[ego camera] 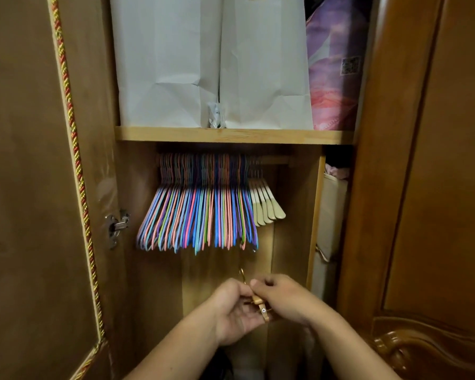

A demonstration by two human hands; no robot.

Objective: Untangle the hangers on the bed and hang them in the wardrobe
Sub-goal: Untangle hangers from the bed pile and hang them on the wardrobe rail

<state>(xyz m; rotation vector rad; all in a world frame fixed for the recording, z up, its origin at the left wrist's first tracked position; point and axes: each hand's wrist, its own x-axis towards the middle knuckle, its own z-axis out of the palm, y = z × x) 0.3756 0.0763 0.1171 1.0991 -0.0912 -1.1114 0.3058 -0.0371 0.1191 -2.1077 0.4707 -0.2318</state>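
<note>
I stand in front of the open wardrobe. A wooden hanger (259, 304) with a gold metal hook pointing up is held end-on between both hands, below the rail. My left hand (235, 311) grips it from the left and my right hand (285, 297) pinches it from the right. On the wardrobe rail (276, 160) hang several coloured wire hangers (198, 212), packed close together. To their right hang several cream wooden hangers (266, 204). The rail's right end is bare.
A wooden shelf (233, 135) above the rail carries two white paper bags (211, 64) and a pink-purple package (336, 64). The open left door (39, 187) has a twisted cord trim; a carved door (428, 187) stands on the right. Fabric boxes (332, 215) fill the right compartment.
</note>
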